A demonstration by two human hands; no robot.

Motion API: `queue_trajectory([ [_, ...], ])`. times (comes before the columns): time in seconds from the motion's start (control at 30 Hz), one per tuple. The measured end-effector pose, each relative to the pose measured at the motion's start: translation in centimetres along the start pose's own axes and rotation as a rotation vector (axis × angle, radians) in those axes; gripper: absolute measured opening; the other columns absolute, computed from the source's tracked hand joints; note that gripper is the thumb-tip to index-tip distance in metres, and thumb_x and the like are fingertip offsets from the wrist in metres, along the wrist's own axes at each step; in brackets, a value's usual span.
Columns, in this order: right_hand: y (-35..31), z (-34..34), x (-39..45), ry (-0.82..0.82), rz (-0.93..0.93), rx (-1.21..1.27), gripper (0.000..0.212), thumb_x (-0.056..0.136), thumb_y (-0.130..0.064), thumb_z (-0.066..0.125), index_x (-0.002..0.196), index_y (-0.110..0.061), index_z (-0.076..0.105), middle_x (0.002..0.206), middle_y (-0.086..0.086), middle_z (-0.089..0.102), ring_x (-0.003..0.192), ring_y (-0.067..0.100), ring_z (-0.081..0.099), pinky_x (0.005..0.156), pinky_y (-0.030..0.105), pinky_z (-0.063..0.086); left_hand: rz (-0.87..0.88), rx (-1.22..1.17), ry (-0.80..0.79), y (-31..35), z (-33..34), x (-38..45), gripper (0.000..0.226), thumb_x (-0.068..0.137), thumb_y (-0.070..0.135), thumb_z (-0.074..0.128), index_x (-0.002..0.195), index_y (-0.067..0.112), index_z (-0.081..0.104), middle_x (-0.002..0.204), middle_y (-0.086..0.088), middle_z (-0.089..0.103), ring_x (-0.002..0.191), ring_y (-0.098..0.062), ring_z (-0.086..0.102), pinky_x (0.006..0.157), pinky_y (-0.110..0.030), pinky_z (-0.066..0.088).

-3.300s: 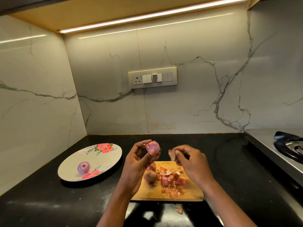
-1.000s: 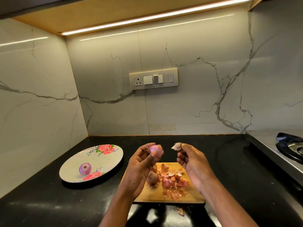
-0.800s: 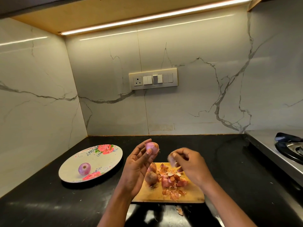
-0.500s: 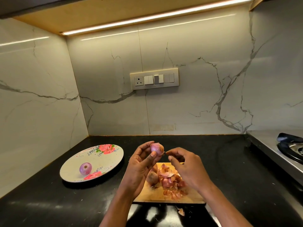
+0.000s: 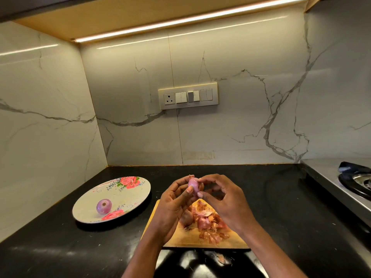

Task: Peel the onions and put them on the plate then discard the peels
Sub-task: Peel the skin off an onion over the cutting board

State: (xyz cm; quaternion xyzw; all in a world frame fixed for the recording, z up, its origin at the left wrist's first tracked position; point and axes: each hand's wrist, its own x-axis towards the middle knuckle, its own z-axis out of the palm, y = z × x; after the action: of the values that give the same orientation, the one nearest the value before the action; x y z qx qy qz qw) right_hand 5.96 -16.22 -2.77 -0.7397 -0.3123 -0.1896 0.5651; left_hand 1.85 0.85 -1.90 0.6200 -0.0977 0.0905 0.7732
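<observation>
Since half a second ago the right hand [image 5: 226, 199] has closed in; both hands pinch the small onion [image 5: 193, 184], left hand [image 5: 173, 205] cupping it. Fingers hide most of it. An unpeeled onion [image 5: 186, 217] on the board [image 5: 188, 238] sits half behind the left hand.

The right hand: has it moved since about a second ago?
Yes. The right hand has closed leftward onto the onion held by the left hand; earlier it stood apart, above the cutting board's right half, holding up a peel.
</observation>
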Motion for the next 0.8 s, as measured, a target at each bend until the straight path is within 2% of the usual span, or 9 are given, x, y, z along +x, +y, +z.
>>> queue_trajectory([
  [0.27, 0.3, 0.0, 0.0, 0.024, -0.041, -0.096, 0.012, 0.083, -0.035, 0.078, 0.091, -0.036, 0.069, 0.102, -0.017, 0.065, 0.097, 0.004, 0.065, 0.079, 0.023, 0.058, -0.022, 0.031, 0.008, -0.2, -0.1, 0.1, 0.042, 0.089, 0.019, 0.060, 0.130, 0.013, 0.060, 0.121, -0.011, 0.070, 0.113, -0.027, 0.068, 0.090, -0.029, 0.058],
  [0.47, 0.2, 0.0, 0.1, 0.027, -0.047, -0.075, 0.012, 0.084, -0.029, 0.080, 0.090, -0.031, 0.070, 0.097, -0.015, 0.066, 0.093, 0.005, 0.066, 0.076, 0.016, 0.054, -0.016, -0.035, 0.028, -0.1, 0.0, 0.2, 0.042, 0.088, 0.020, 0.059, 0.129, 0.011, 0.060, 0.120, -0.013, 0.071, 0.112, -0.027, 0.069, 0.089, -0.029, 0.058],
  [0.63, 0.3, -0.1, 0.1, -0.055, -0.001, -0.137, 0.009, 0.088, -0.029, 0.076, 0.091, -0.033, 0.069, 0.086, -0.017, 0.069, 0.087, 0.003, 0.066, 0.073, 0.015, 0.052, -0.008, -0.096, 0.085, 0.0, -0.5, 0.3, 0.041, 0.090, 0.021, 0.057, 0.130, 0.015, 0.060, 0.122, -0.012, 0.071, 0.112, -0.028, 0.069, 0.090, -0.032, 0.058],
  [0.7, 0.7, -0.3, 0.0, -0.088, 0.015, -0.194, 0.009, 0.089, -0.028, 0.075, 0.093, -0.034, 0.069, 0.088, -0.018, 0.068, 0.089, 0.001, 0.065, 0.076, 0.015, 0.052, -0.005, -0.098, 0.101, 0.0, -0.6, 0.3, 0.043, 0.087, 0.024, 0.058, 0.130, 0.017, 0.061, 0.120, -0.009, 0.072, 0.112, -0.027, 0.069, 0.093, -0.034, 0.056],
  [0.8, 1.3, -0.5, -0.1, -0.152, 0.076, -0.378, 0.017, 0.092, -0.031, 0.072, 0.106, -0.040, 0.068, 0.105, -0.024, 0.064, 0.097, -0.005, 0.061, 0.087, 0.017, 0.053, -0.007, -0.071, 0.109, 0.0, -0.6, 0.4, 0.043, 0.086, 0.026, 0.061, 0.128, 0.020, 0.063, 0.117, -0.005, 0.073, 0.111, -0.025, 0.069, 0.096, -0.036, 0.054],
])
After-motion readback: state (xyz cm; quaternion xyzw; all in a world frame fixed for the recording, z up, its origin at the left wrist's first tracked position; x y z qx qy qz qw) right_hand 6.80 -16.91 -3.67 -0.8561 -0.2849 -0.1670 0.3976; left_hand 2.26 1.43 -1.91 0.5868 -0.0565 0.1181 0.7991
